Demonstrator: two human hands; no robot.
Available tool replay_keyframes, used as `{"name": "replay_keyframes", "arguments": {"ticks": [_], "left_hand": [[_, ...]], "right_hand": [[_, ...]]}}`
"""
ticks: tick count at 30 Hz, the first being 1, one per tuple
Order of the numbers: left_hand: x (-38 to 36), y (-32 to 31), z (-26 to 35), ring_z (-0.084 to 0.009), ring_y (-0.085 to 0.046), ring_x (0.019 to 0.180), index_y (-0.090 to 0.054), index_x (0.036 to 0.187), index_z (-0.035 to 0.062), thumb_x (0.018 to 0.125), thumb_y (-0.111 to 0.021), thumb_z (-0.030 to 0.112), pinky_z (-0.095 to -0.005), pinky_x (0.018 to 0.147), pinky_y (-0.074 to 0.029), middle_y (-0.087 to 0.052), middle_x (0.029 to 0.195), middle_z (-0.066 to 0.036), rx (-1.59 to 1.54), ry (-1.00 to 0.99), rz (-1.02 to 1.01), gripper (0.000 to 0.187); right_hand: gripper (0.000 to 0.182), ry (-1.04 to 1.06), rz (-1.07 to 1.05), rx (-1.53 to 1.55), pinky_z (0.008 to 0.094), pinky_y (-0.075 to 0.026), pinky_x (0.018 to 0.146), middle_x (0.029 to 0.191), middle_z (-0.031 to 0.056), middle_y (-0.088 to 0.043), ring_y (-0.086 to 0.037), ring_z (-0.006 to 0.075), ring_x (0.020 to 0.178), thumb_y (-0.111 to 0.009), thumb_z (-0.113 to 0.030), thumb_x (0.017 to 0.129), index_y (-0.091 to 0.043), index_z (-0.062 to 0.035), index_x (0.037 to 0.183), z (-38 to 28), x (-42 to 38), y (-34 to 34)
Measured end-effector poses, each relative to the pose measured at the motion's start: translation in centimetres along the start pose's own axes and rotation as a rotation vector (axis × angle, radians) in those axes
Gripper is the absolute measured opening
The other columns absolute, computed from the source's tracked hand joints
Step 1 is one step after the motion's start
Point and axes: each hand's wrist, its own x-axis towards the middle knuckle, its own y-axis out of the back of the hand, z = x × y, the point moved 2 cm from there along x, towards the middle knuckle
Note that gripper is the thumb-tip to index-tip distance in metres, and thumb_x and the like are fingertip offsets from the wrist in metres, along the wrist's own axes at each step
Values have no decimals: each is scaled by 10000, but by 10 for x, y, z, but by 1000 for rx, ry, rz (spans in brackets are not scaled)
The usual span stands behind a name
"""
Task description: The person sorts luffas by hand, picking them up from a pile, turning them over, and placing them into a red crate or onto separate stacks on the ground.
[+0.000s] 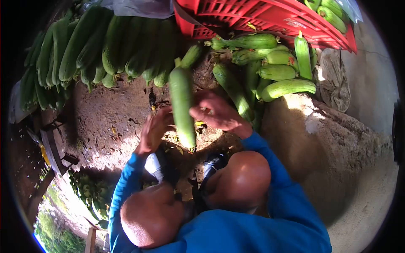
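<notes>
A long green gourd (182, 105) stands out upright in the middle of the view, between my two hands. My left hand (156, 128) is at its left side, the fingers partly hidden behind it. On its right side is my right hand (215, 110), blurred, with thumb and fingers apart and curved toward the gourd. Whether either hand bears its weight cannot be made out. Another gourd (232, 88) lies just beyond my right hand. A long row of dark green gourds (126, 46) lies at the upper left.
A red plastic crate (270, 19) with some gourds inside leans at the top right. Below it lies a loose pile of gourds (276, 71). A crumpled cloth (335, 80) rests by the wall. A wooden stool-like object (52, 145) is at the left. My bare knees are below.
</notes>
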Motion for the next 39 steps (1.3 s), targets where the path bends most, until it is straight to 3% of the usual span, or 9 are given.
{"name": "replay_keyframes", "arguments": {"ticks": [2, 5, 10, 18, 21, 23, 26, 35, 39], "left_hand": [[39, -29, -12, -266, -634, 930, -469, 1315, 21, 876, -495, 645, -383, 832, -507, -637, 1043, -186, 20, -18, 145, 764], [43, -33, -23, -247, -608, 637, -615, 1034, 74, 847, -468, 703, -330, 586, -505, -647, 782, -109, -172, 308, 100, 672], [37, -11, -31, -226, -599, 631, -597, 980, 58, 822, -474, 721, -330, 580, -491, -611, 728, -113, -180, 298, 141, 692], [29, 1, -10, -238, -602, 593, -592, 994, 44, 825, -509, 692, -337, 582, -509, -614, 724, -128, -143, 274, 212, 675], [27, 2, 3, -233, -616, 595, -612, 977, 41, 816, -520, 695, -330, 552, -516, -633, 726, -125, -139, 269, 187, 680], [22, 3, 13, -229, -606, 588, -602, 985, 37, 818, -518, 687, -325, 551, -509, -622, 706, -126, -90, 297, 242, 677], [2, -6, 40, -210, -588, 564, -591, 1007, 27, 831, -529, 645, -307, 534, -496, -611, 685, -119, 57, 298, 248, 646], [-56, -22, 88, -209, -636, 820, -585, 1193, 84, 817, -622, 545, -339, 738, -531, -649, 989, -91, -14, 463, 320, 597], [-69, -4, 64, -248, -617, 568, -635, 947, 37, 777, -627, 566, -352, 562, -523, -640, 705, -139, -124, 462, 287, 556]], "right_hand": [[237, -175, -205, -37, 364, -494, 830, 973, 119, -607, -593, 226, 990, -705, -247, 874, -675, -24, 950, -15, -11, 3], [369, -85, 294, -482, 379, -492, 846, 1058, 139, -597, -595, 289, 980, -787, -262, 775, -645, -42, 1035, -10, -35, 27], [516, -407, 341, -1129, 478, -483, 827, 1095, 188, -565, -569, 361, 966, -688, -401, 810, -573, -38, 1157, 27, -85, 63], [624, -645, 370, -1103, 469, -495, 828, 1131, 198, -585, -589, 392, 964, -740, -367, 758, -515, -43, 1242, 45, -84, 44], [624, -828, 210, -933, 418, -515, 813, 1122, 164, -617, -636, 313, 925, -740, -361, 772, -517, -38, 1257, 45, -79, 63], [629, -931, 233, 13, 352, -527, 792, 1071, 97, -645, -644, 204, 900, -748, -399, 778, -544, -48, 1257, 46, -84, 66], [580, -1142, 277, 582, 316, -528, 770, 1031, 40, -643, -617, 134, 900, -737, -425, 797, -587, -72, 1231, 18, -95, 62], [389, -1169, 123, 1180, 317, -524, 656, 940, 122, -621, -620, 227, 757, -588, -293, 892, -550, -8, 1154, -89, -75, -5], [317, -1241, 195, 1450, 332, -508, 590, 885, 112, -589, -599, 221, 711, -548, -274, 927, -535, -44, 1146, -120, -77, -43]]}}
